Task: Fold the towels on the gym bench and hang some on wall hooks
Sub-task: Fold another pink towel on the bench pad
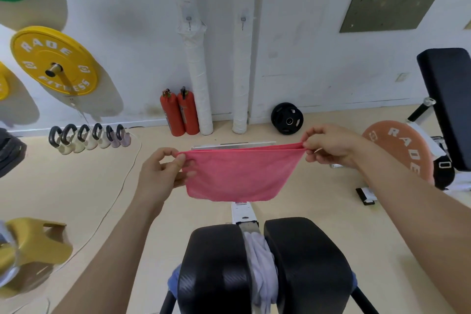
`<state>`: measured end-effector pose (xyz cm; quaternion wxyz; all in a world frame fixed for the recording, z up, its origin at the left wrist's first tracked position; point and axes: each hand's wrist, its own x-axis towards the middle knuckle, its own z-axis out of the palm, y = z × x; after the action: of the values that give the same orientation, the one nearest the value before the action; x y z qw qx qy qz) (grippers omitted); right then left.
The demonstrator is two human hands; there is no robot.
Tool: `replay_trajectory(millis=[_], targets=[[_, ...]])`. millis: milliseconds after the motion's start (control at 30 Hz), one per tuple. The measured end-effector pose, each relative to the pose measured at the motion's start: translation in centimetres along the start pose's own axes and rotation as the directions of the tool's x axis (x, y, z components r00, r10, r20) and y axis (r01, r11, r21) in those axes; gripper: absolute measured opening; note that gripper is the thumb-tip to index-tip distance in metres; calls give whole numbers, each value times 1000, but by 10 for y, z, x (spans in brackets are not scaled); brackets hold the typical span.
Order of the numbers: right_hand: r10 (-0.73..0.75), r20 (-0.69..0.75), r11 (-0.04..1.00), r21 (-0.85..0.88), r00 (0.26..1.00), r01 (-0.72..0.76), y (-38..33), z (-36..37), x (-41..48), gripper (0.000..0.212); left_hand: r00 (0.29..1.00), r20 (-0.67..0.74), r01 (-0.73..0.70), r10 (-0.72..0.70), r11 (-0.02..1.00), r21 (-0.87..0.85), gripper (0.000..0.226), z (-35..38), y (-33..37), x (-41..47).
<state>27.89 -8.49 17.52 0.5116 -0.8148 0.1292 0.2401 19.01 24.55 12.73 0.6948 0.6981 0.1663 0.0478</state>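
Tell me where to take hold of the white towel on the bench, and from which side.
Probably pinch the white towel at its bunched middle, from above: it lies wedged between the two black pads, which block both sides.

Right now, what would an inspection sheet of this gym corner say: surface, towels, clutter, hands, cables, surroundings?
Surface: black bench, two pads with a gap between.
Job's things: pink towel folded, held in the air; white towel stuffed in the gap; blue cloth under the bench; two hooks bare.
Clutter: kettlebells in a row, black plate, orange plate.
Hands: left hand and right hand each pinch a top corner of the pink towel.
Cables: white cord across the floor.
Surroundings: white wall, two extinguishers, yellow plate.
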Motion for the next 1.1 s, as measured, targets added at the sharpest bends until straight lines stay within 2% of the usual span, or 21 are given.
replay_trajectory(millis=[100,233,333,433,567,667,733,800,967,1033,1100], targets=[[5,-25,1000,-27,1000,-5,8,8,13,21,997,-78,16,-21,997,-69,9,11,-13,6],[-20,-81,999,-32,997,17,16,19,31,19,969,-206,111,-133,987,-113,35,20,-28,21],[-46,-144,999,-6,989,46,15,21,45,17,939,-260,193,-223,972,-138,28,24,-37,34],[-98,-241,994,31,965,108,9,18,53,9,931,-244,231,-272,955,-186,29,28,-37,43],[-249,-402,957,40,881,289,-1,8,42,17,958,-199,147,-208,947,-285,28,37,-13,47],[-265,-486,941,59,833,334,1,2,20,21,987,-131,66,-98,971,-230,22,39,4,35],[-227,-512,944,93,828,316,18,6,2,20,996,-74,28,-39,990,-138,18,34,4,19],[-168,-491,953,141,855,268,53,20,-18,14,999,-23,28,-29,998,-50,20,26,-14,-4],[46,-376,969,241,925,50,183,90,-65,14,961,21,270,-276,952,146,20,-5,-123,-76],[126,-356,977,207,926,-54,231,118,-73,7,936,15,341,-352,916,212,19,-18,-164,-100],[160,-345,981,164,925,-108,270,138,-79,11,922,15,372,-387,895,247,18,-25,-193,-118]])
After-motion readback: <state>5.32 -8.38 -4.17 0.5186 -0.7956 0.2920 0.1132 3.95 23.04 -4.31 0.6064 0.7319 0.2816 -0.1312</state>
